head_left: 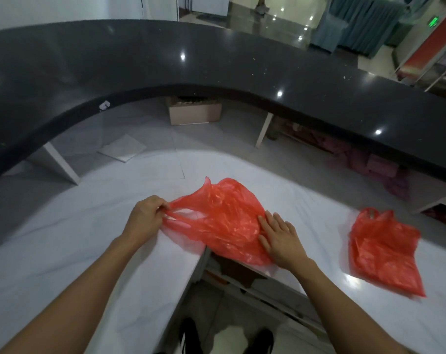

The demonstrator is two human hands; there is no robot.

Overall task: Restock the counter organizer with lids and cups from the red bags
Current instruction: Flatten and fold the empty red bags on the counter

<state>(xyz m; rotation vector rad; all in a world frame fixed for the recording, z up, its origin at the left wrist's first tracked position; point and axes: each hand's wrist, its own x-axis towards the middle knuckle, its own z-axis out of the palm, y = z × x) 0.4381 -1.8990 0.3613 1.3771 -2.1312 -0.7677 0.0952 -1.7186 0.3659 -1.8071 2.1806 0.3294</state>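
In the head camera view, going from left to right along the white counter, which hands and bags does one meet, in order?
Left hand pinching a handle → crumpled red plastic bag → right hand pressing flat on that bag → second red plastic bag, lying apart on the white counter.

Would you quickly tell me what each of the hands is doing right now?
Left hand: pinching the handle of the near bag.
Right hand: open, fingers flat on the same bag.
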